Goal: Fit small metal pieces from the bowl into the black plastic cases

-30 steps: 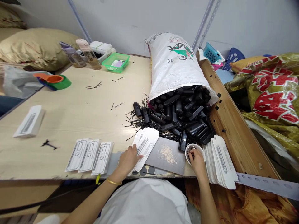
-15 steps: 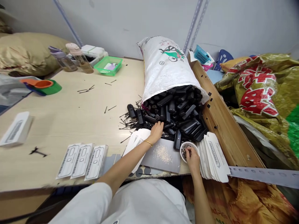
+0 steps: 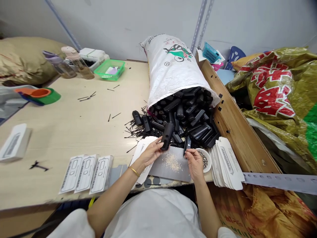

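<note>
A pale table (image 3: 104, 135) carries a white sack (image 3: 175, 69) and cartons (image 3: 101, 173).

I can't tell from my view whether the right hand (image 3: 194, 163) pinches something tiny at its fingertips. That hand hides part of the white bowl's (image 3: 209, 160) rim. The black casing (image 3: 167, 136) covers some of the left hand's (image 3: 151, 154) fingertips. I find the small print on the three upright cartons (image 3: 85, 174) unreadable. The frame cuts off the tan sack (image 3: 29, 59) at left and the olive sack (image 3: 303, 86) at right.

Pale grey wall (image 3: 119, 29); perforated metal uprights (image 3: 198, 28); light wood-topped table (image 3: 106, 132); wooden side board (image 3: 235, 125).
</note>
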{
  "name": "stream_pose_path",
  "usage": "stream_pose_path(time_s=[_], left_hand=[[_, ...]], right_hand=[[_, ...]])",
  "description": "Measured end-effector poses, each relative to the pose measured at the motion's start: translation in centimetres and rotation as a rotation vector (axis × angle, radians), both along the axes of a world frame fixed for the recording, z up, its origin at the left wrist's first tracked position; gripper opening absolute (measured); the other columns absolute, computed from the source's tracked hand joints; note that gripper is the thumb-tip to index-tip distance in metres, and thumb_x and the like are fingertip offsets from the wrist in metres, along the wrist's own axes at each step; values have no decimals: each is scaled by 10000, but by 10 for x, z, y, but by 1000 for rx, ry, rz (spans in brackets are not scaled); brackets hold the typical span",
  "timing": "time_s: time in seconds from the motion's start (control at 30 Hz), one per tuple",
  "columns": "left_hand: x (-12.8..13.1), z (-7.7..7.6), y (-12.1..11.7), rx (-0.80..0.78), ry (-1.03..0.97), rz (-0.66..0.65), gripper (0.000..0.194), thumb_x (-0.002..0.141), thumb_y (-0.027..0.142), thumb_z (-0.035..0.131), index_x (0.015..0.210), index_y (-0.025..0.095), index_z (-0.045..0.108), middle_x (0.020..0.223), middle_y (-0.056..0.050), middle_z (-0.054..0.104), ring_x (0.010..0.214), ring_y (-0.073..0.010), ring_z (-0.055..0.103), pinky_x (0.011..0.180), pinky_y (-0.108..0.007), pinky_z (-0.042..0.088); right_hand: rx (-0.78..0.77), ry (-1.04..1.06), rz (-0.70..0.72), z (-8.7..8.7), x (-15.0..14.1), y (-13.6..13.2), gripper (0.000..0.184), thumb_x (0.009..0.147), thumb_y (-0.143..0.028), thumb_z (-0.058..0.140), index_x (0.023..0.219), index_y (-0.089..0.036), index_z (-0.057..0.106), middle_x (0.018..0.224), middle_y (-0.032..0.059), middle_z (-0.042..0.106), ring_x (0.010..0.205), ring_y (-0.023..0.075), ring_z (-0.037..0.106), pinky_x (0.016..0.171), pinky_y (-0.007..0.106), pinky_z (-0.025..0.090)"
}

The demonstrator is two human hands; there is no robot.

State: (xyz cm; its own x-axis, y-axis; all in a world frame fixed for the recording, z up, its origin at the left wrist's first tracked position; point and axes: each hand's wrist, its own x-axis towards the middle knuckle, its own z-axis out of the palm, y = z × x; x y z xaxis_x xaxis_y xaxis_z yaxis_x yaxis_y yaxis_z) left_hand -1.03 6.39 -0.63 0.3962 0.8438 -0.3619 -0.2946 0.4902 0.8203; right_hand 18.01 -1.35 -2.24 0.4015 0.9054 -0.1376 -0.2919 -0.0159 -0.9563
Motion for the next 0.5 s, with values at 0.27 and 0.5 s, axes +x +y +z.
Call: stream_pose_path(time_s=[0.27, 0.5], left_hand=[[7, 16, -26, -227, -274, 206, 448, 720, 139, 718, 1117, 175, 513, 1087, -98, 674, 1040, -245, 657, 964, -410, 511], [17, 21, -26, -402, -281, 391, 125, 904, 196, 521, 975, 105, 569, 1002, -123, 692, 980, -218, 677, 945, -390, 535]], right_hand=[[-13, -156, 32, 7, -32, -1, 204, 737, -359, 674, 796, -171, 622, 733, 14, 617, 668, 125, 557, 638, 257, 469], [144, -634, 37, 11, -51, -12, 156, 889, -298, 522, 846, -184, 619, 837, 48, 626, 824, 162, 582, 766, 304, 474]])
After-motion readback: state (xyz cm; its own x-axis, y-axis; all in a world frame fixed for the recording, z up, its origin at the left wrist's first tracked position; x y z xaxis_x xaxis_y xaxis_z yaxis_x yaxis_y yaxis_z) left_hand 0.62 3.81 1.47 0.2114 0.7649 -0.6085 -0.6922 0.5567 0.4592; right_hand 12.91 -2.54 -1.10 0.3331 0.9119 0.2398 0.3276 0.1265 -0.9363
